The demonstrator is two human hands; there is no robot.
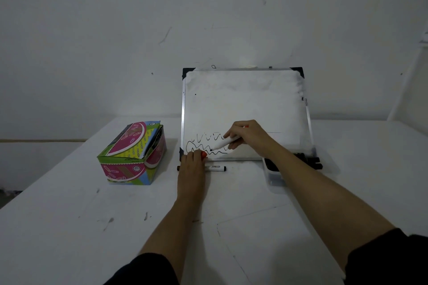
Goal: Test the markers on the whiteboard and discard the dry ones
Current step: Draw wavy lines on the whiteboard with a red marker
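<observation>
The main risk at this point is the small metal-framed whiteboard with black corner caps (245, 109), right of centre, which leans back against the wall and stands on its lower edge on the white tabletop (69, 227); firm pressure from the pen could push that edge forward or rock the board, and the steadying hand appears to be all that guards against it. A second risk is misjudgement: the black squiggle (203, 146) low on the board runs solid below and broken above, so a weak marker could be passed as good if only the darker stroke is read. The right hand (247, 134) pinches the white-barrelled marker (225, 142) between thumb and curled fingers, tip touching the board at the squiggle's right end. The left hand (193, 161) sits at the board's lower left corner, fingers curled round a small red cap (203, 154). A second capped white marker with black ends (214, 167) lies on the tabletop just below the board's edge, partly under that hand. A clear plastic tray of dark markers (273, 173) sits at the lower right corner, largely hidden by the right forearm. A colourful open cardboard box (132, 159), left of the board, is presumably the discard bin.
</observation>
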